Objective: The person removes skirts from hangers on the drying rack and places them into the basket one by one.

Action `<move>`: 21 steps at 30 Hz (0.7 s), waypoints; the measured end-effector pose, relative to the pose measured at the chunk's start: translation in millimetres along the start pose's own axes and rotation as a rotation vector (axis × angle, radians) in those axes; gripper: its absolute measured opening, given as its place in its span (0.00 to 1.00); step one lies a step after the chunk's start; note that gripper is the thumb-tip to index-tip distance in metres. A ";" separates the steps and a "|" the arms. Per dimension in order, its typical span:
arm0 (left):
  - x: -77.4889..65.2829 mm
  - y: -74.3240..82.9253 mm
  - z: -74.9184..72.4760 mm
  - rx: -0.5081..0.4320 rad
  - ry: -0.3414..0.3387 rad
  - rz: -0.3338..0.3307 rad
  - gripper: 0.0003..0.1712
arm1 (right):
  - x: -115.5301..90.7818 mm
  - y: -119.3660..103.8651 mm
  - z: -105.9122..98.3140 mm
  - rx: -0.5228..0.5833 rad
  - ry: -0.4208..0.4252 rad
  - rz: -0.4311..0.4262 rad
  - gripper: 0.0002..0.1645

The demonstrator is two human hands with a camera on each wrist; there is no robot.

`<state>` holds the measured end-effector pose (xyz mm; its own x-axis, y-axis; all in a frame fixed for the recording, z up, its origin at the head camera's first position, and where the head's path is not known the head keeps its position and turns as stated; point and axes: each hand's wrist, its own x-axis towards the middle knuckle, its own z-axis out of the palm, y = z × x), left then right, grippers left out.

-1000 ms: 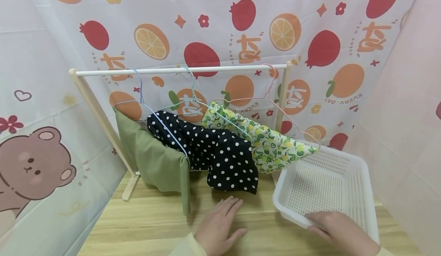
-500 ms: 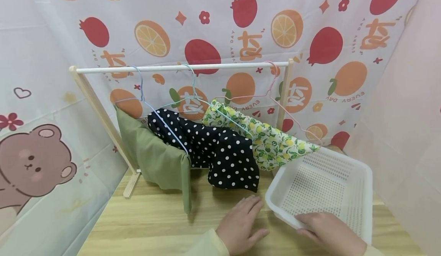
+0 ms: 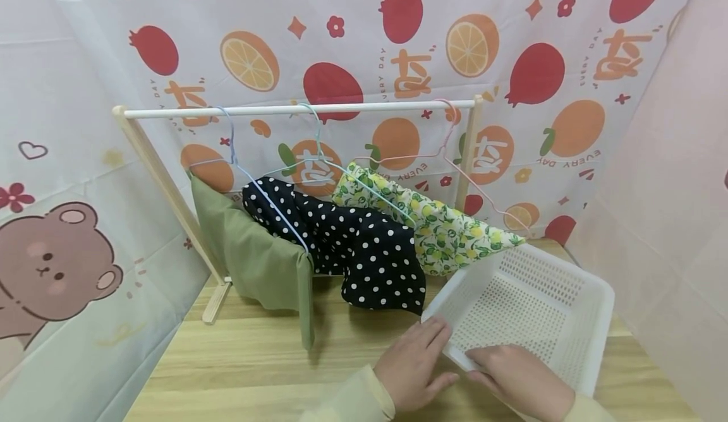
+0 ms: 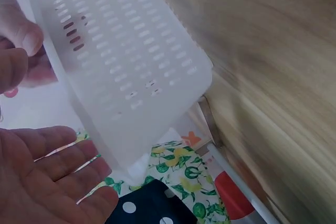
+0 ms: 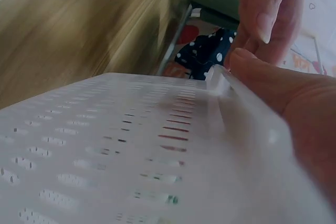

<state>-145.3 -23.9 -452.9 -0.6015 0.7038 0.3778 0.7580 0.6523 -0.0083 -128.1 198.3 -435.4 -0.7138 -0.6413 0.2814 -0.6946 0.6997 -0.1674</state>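
Observation:
A white perforated plastic basket (image 3: 574,321) stands on the wooden table at the right, tilted a little and turned at an angle. My right hand (image 3: 523,374) grips its near rim, thumb outside and fingers over the edge. At the basket's left corner is my left hand (image 3: 412,365), its fingers extended at the rim; in the left wrist view these fingers (image 4: 58,174) look straight, beside the basket's outer wall. Just behind hangs a black polka-dot cloth garment (image 3: 381,258), and a lemon-print garment (image 3: 449,235) reaches over the basket's back left edge.
A small wooden rack with a white rod (image 3: 273,110) stands behind. From it hang a blue hanger (image 3: 233,138) with a green garment (image 3: 256,264), a teal hanger (image 3: 320,134) and a pink hanger (image 3: 446,134). A fruit-print curtain (image 3: 364,30) closes off the back.
The basket has shifted left and turned slightly, my right hand moving with it. My left hand has moved right across the table to the basket's corner. The hanging garments stay put.

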 end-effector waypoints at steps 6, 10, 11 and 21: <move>-2.3 1.0 1.9 0.007 -0.032 -0.001 0.41 | 4.9 -2.6 3.4 0.007 -0.008 -0.011 0.17; -4.1 0.2 3.3 0.008 -0.054 -0.014 0.41 | 6.4 -3.4 4.1 -0.006 -0.011 -0.016 0.17; -4.7 -0.3 3.6 0.007 -0.060 -0.018 0.41 | 6.8 -3.8 4.0 -0.006 -0.014 -0.015 0.17; -11.5 -7.3 3.0 -0.020 -0.063 -0.041 0.39 | 6.3 -7.3 3.1 0.016 -0.045 -0.020 0.21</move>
<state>-144.7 -35.9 -459.9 -0.6466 0.6932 0.3183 0.7366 0.6759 0.0244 -127.8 188.2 -435.3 -0.7031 -0.6685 0.2424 -0.7096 0.6819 -0.1776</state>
